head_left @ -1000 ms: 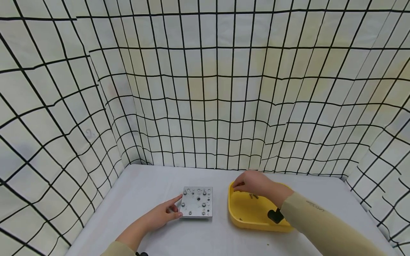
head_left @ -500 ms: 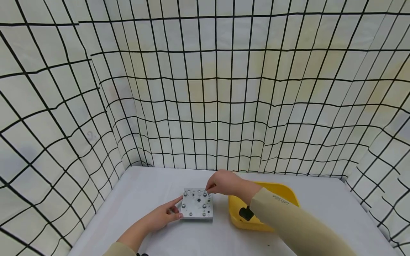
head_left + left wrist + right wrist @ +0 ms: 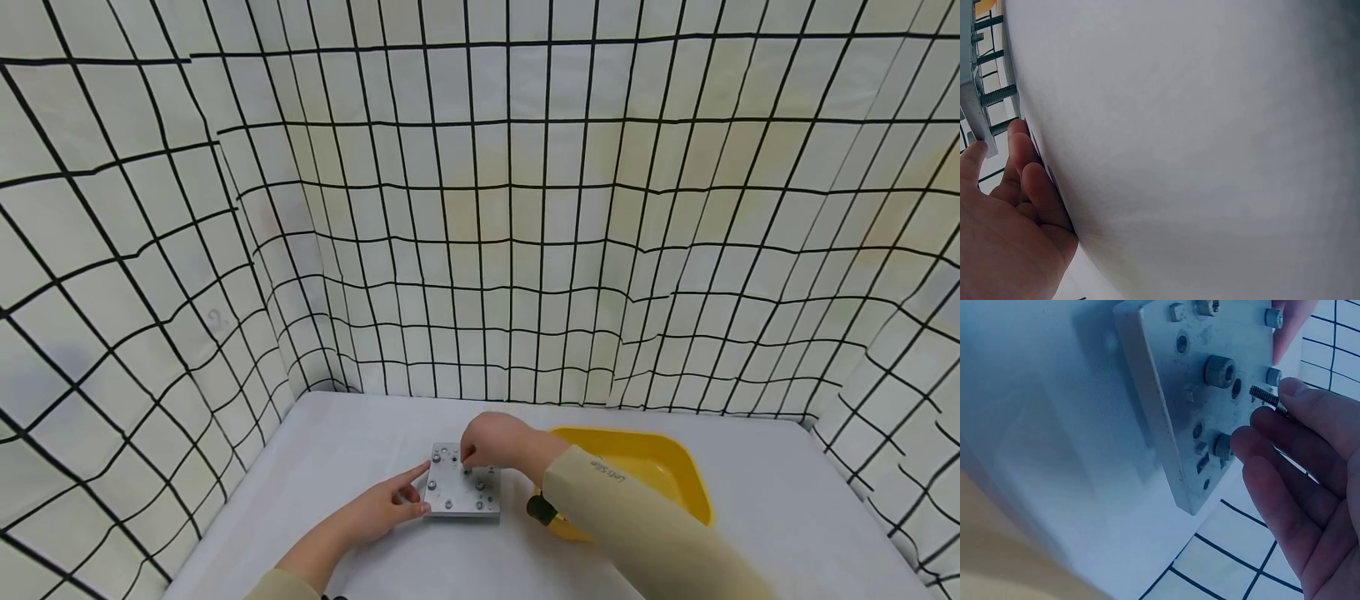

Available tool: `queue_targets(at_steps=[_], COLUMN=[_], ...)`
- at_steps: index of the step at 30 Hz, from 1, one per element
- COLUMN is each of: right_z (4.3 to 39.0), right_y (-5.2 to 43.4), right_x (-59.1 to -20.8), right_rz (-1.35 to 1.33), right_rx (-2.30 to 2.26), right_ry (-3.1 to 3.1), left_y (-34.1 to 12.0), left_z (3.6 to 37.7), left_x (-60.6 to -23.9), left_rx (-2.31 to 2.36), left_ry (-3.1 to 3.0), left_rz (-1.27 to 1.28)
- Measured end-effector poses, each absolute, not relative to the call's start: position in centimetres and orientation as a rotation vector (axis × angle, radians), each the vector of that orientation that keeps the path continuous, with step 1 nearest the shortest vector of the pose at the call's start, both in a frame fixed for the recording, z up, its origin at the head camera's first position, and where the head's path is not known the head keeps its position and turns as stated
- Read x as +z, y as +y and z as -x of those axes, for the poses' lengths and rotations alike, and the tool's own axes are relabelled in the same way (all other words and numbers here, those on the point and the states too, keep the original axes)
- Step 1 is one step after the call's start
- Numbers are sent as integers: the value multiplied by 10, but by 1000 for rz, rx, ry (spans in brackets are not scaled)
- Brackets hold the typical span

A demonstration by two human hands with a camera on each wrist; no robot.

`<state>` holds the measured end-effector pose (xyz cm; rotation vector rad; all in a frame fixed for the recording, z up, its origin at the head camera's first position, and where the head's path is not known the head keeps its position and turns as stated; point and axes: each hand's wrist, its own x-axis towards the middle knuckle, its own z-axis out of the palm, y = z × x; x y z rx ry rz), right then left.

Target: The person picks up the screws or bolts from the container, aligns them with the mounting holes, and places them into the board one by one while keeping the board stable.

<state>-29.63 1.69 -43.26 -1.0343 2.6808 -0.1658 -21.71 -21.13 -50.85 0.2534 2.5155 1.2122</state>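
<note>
A square grey metal plate with several screws and holes lies on the white table. My left hand rests at its left edge, index finger and thumb touching the plate's side. In the left wrist view the left hand lies flat on the table beside the plate's corner. My right hand hovers over the plate's far part. In the right wrist view its fingertips pinch a small threaded screw just off the plate, pointing at a hole.
A yellow tray sits on the table to the right of the plate, partly behind my right sleeve. Grid-patterned cloth walls close in the table on three sides. A black wrist strap shows on the right arm.
My right hand left the yellow tray and moved left over the plate, now holding a screw. The left hand stayed at the plate's edge.
</note>
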Motion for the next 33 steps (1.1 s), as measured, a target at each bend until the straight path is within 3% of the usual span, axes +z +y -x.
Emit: queue_targets(at_steps=[20, 33], right_z=[297, 294], right_y=[37, 37], right_x=[-431, -437], right_rz=[869, 901], right_rx=[-154, -114], right_ry=[2651, 2677], left_y=[-210, -208], left_z=[220, 218], left_x=[-512, -508], left_rx=[1181, 1178], left_ry=[2535, 2539], left_rz=[-234, -208])
